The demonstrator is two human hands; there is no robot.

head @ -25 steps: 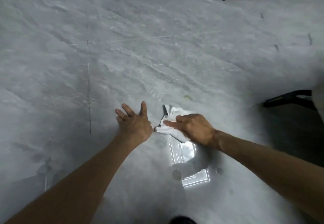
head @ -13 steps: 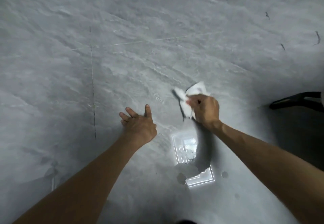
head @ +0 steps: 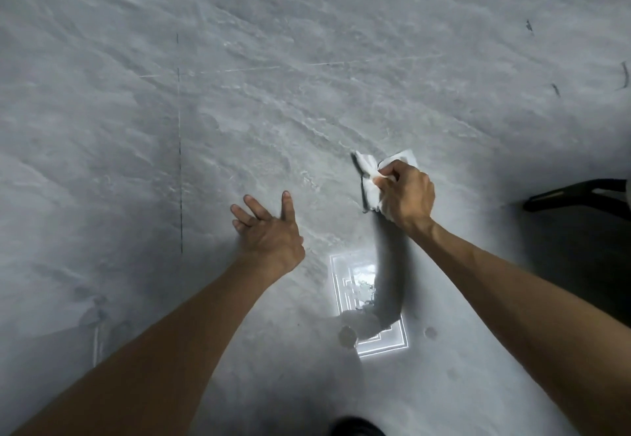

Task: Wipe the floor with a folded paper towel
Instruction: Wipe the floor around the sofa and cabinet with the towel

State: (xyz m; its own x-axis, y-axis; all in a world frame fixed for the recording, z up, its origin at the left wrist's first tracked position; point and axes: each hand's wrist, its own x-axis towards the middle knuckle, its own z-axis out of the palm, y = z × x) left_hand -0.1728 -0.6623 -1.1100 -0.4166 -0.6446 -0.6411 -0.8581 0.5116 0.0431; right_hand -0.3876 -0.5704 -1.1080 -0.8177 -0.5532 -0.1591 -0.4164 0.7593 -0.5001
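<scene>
Grey veined stone floor (head: 273, 94), glossy — a bright rectangular light reflection (head: 351, 271) sits low centre. Thin dark seam (head: 180, 162) runs down the left. Black furniture leg (head: 563, 195) at right edge, possibly a chair's.

Grey marble-look floor (head: 239, 111), pretty glossy, bright light reflection (head: 368, 299) near the middle, couple round spots (head: 346, 336) by it, dark furniture leg (head: 573, 194) standing at the right.

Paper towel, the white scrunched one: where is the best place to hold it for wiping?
Hold its bunched middle from above, as the right hand does: fingers curl over the paper towel, loose corners sticking out. It sits low by the floor, so a top grip probably lets you press down.
</scene>
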